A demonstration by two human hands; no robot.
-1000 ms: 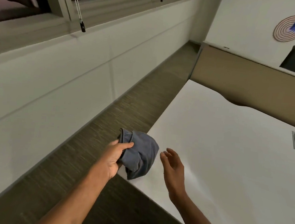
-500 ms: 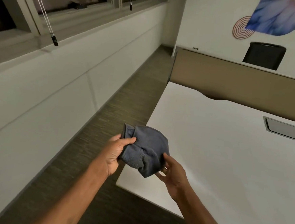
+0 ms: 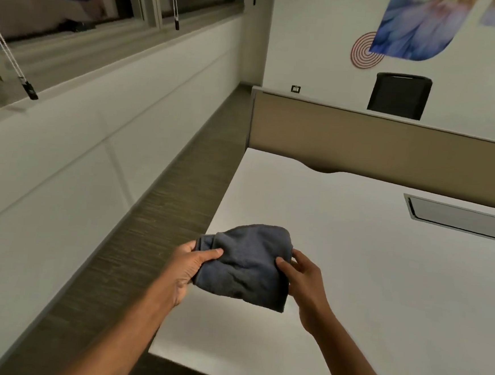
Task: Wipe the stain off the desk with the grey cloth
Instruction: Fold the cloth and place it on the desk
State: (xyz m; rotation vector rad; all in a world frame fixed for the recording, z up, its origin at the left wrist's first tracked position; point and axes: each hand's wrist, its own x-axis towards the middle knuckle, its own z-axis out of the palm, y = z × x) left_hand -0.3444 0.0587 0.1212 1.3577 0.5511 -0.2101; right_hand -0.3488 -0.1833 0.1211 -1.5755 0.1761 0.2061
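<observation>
The right hand has joined the left hand on the grey cloth; each pinches one side between thumb and curled fingers, holding it above the near corner of the desk. No stain shows; wiping seems yet to begin.

— Where is the cloth?
— Over the desk, at its left edge, with the left hand at its left and the right hand at its right.
— And behind?
— A partition along the far edge, a chair beyond it.
</observation>
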